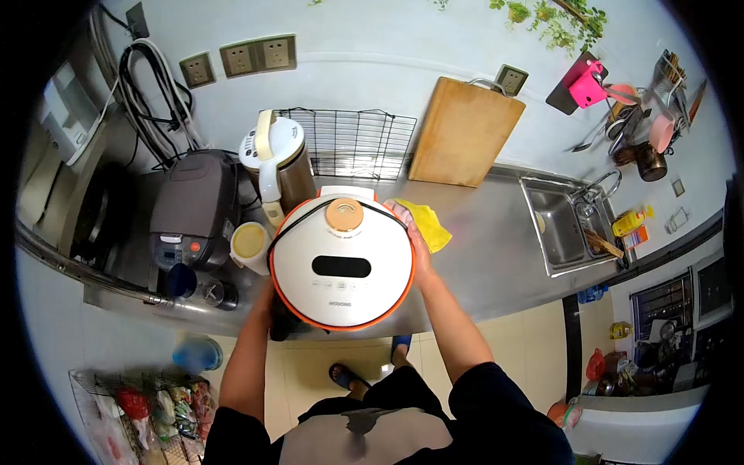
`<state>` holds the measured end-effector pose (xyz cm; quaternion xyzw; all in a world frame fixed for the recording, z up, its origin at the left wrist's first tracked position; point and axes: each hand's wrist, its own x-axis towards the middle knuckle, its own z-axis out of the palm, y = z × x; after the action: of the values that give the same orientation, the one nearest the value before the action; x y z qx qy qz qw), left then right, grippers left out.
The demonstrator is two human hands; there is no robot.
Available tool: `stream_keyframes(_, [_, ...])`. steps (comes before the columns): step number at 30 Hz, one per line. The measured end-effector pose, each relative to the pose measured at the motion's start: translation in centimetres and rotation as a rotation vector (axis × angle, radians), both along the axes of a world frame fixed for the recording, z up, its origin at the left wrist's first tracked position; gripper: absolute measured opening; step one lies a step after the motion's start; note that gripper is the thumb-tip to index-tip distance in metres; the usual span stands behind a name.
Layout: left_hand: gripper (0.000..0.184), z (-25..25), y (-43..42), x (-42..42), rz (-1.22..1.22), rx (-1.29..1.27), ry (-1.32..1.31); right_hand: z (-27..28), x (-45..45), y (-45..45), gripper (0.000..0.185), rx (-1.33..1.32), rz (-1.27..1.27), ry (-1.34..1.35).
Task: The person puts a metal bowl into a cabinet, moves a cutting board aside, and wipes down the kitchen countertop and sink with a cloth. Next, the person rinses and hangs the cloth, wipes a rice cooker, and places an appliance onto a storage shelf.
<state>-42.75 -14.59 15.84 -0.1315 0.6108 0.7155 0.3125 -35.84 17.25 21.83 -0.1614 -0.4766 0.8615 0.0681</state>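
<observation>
A round white electric cooker [343,288] with an orange rim, a dark display and a tan knob is between my two hands at the counter's front edge. Its black cord lies looped over the lid. My right hand [419,245] grips the cooker's right side. My left hand [271,298] is at its lower left side, with the fingers mostly hidden. A yellow cloth [428,225] with a pinkish part lies beside my right fingertips. Close to the cooker's left side are a white cup-like container [251,242] with a yellowish top and a white-topped soymilk maker [285,159].
A dark rice cooker [194,198] stands at left, with a dark blue-capped bottle [203,287] before it. Against the wall are a wire rack [356,143] and a wooden cutting board [467,132]. A sink [552,232] is at right; utensils hang above it.
</observation>
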Motion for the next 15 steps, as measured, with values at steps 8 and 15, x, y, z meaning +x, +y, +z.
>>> stream_keyframes(8, [0.057,0.2,-0.7,-2.0,-0.151,-0.163,-0.075,-4.1,0.2,1.5,0.067,0.015,0.165,-0.043])
stream_keyframes(15, [0.055,0.4,-0.1,1.2,-0.137,-0.177,-0.119,-5.8,0.4,1.2,0.063,0.064,0.074,0.213])
